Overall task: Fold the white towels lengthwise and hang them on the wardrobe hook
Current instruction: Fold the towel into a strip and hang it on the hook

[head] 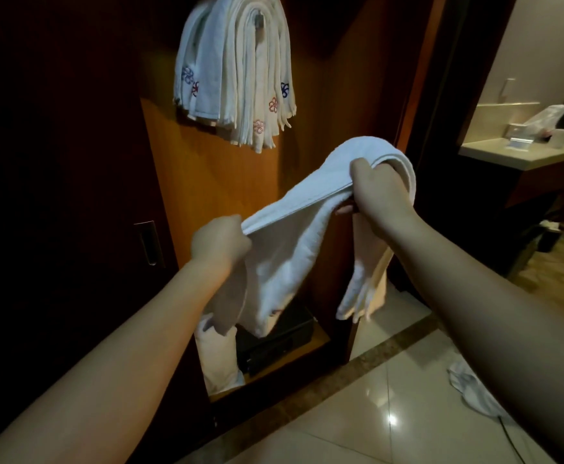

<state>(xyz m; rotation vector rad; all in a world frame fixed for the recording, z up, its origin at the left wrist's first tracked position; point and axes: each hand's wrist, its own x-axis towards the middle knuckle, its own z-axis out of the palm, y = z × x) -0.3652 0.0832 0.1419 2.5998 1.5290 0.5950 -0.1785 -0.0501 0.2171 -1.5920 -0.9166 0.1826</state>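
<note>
A: I log the left hand (218, 242) clamped on the towel's (294, 229) lower end, the right hand (376, 192) gripping the upper end. The towel hangs between them before the wardrobe (206, 175), below the hook (259, 20).

B: Axis?

A: The long axis runs from lower left up to the right, folded edge on top, loose ends drooping. My advice: keep the edges matched and taut, then drape its middle over the hook beside the hung towels (237, 78).

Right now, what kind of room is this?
Probably a hotel room: an open wooden wardrobe with white towels on its hook, a dark safe-like box on its bottom shelf, and a vanity counter to the right.
</note>
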